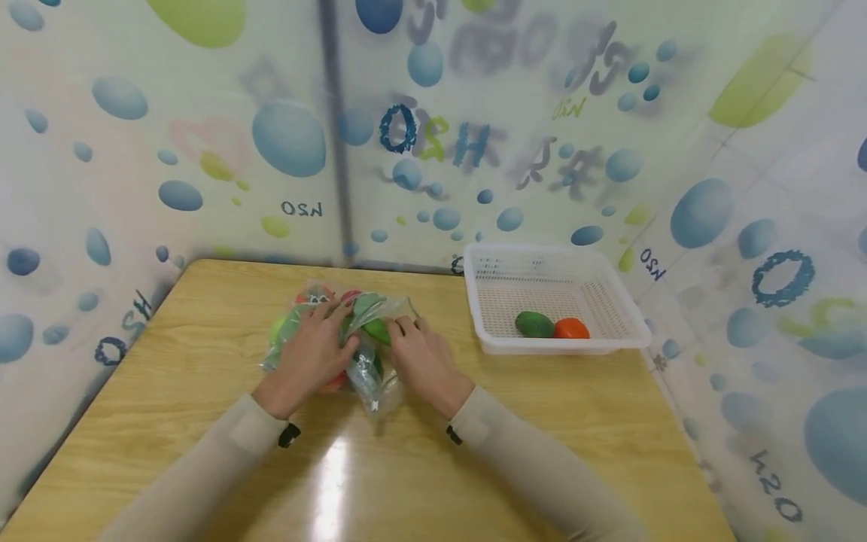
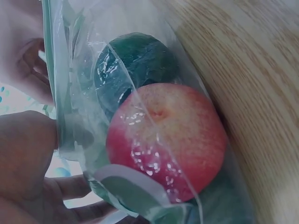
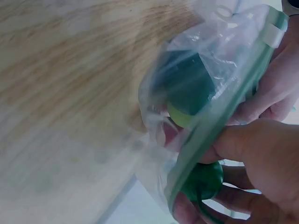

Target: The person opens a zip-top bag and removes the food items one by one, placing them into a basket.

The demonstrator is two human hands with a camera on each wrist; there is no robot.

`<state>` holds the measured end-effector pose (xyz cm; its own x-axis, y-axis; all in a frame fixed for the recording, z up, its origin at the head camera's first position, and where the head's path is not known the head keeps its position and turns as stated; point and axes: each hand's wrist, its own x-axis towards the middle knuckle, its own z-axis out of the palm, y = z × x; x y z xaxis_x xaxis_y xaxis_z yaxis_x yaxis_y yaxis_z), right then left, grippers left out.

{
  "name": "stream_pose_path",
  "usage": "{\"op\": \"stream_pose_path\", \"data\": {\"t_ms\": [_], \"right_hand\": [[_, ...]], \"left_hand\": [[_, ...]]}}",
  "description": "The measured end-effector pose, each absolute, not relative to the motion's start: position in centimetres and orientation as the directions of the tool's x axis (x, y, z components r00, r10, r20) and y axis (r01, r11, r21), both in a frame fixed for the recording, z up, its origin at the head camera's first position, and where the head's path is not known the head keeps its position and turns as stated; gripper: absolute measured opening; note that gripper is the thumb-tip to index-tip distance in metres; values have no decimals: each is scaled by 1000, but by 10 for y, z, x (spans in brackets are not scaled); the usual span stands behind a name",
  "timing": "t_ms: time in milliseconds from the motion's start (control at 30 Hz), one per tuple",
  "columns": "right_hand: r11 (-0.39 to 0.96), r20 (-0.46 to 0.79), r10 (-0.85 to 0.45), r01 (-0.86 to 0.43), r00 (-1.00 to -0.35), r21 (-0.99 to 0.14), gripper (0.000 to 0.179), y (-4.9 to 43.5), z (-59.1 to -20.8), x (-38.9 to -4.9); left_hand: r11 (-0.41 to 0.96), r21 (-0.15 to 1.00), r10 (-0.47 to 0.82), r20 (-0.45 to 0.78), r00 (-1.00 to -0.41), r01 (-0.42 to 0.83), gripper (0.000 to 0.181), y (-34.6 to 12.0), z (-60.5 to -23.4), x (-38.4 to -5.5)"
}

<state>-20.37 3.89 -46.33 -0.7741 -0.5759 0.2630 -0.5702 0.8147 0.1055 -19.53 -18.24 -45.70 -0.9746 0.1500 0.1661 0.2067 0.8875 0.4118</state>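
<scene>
Tabletop (image 1: 203, 339), clear bag (image 1: 366, 376), zip edge (image 3: 237, 94) aslant

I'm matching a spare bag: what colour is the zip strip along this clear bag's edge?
The zip strip is green, showing best in the right wrist view.

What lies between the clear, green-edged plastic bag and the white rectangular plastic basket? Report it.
In the head view: the right hand, at the edge of the bag, then a bare strip of light-brown wooden tabletop up to the basket.
</scene>
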Motion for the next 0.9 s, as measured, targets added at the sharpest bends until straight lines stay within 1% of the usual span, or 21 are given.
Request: {"op": "stream_pose_path", "data": {"t_ms": [200,367,600,767,900], "right_hand": [[789,297,-612,-590,-733,170,50,49,-451,-203],[779,301,-625,-599,-720,184,43,60,-444,-204],[766,354,-635,-618,-687,175,40,77,-432,-204],[753,380,-644,-638,-664,160,44,94,-419,-207],[744,378,-642,-662,-667,96,46,114,-407,-217]], "left_hand": [[889,416,138,151,-979,190,61,-184,-457,-197],[882,426,139,171,-975,201,59,-184,-458,-197],[883,425,138,176,-975,201,59,-184,-457,-198],[887,418,135,174,-975,197,59,-184,-456,-198],[885,423,131,172,-976,194,59,-184,-457,-197]]}}
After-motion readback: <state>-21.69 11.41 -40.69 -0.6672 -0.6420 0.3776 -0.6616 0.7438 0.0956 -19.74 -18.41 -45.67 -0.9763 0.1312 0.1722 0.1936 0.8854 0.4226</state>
